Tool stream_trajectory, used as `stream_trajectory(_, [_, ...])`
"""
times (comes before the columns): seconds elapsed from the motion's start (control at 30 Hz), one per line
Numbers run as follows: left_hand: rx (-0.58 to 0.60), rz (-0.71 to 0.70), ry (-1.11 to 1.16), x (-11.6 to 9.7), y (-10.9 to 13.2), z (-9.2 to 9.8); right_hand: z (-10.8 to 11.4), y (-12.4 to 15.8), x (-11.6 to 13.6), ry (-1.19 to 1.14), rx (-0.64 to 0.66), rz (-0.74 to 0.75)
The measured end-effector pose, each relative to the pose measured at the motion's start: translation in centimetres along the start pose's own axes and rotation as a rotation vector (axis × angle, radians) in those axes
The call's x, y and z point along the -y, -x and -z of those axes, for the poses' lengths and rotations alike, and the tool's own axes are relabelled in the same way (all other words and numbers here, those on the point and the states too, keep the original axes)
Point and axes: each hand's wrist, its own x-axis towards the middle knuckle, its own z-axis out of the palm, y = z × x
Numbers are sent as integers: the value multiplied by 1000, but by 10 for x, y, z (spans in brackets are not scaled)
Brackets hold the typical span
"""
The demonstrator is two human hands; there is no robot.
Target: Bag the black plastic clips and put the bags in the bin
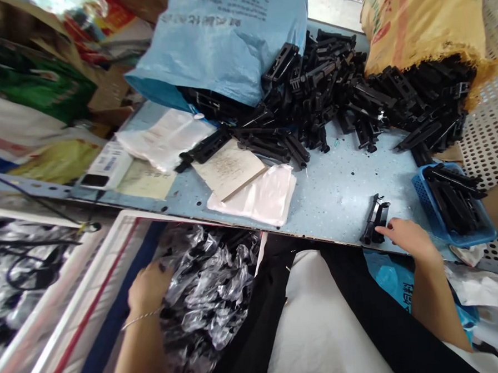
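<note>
My right hand [408, 236] is at the front edge of the blue table, its thumb and fingers closed on a slim black plastic part [382, 215]. Another black part [370, 222] lies right alongside it. Over on the left, my left hand [149, 286] hangs above a bin of black parts in clear plastic bags [212, 283]. Its fingers are blurred and partly hidden, so whether they hold anything cannot be made out. A stack of clear plastic bags [258, 197] lies on the table, partly under a piece of cardboard [229, 168].
A large heap of black parts [310, 88] spreads across the table back, between a blue sack [225, 43] and a yellow sack [424, 21]. A blue basket [464, 233] holding more parts stands at the right. More clear bags [167, 135] and a white box [106, 163] lie left.
</note>
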Motion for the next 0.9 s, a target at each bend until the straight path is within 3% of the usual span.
stream_trajectory(0.07, [-258, 93, -96, -46, -18, -9, -10, 0, 7, 2, -15, 22])
stream_trajectory(0.1, [-265, 21, -58, -75, -28, -16, -13, -1, 12, -2, -38, 20])
stream_trajectory(0.23, [-162, -367, 158, -195, -63, -58, -11, -14, 31, -117, -122, 56])
stream_trajectory(0.33, [-57, -351, 156, -242, -86, -80, -7, -27, 48, -433, -136, 250])
stream_trajectory(0.43, [100, -162, 357, -242, -105, -80, -4, -34, 78, -1003, -65, 461])
stream_trajectory(0.57, [192, 21, 650, -222, -119, -67, 5, -34, 146, -1612, 210, 651])
stream_trajectory(0.77, [293, 42, 771, -215, -125, -71, 27, -45, 245, -2110, 471, 794])
stream_trajectory(0.9, [141, -17, 688, -211, -119, -64, 24, -58, 276, -2172, 473, 678])
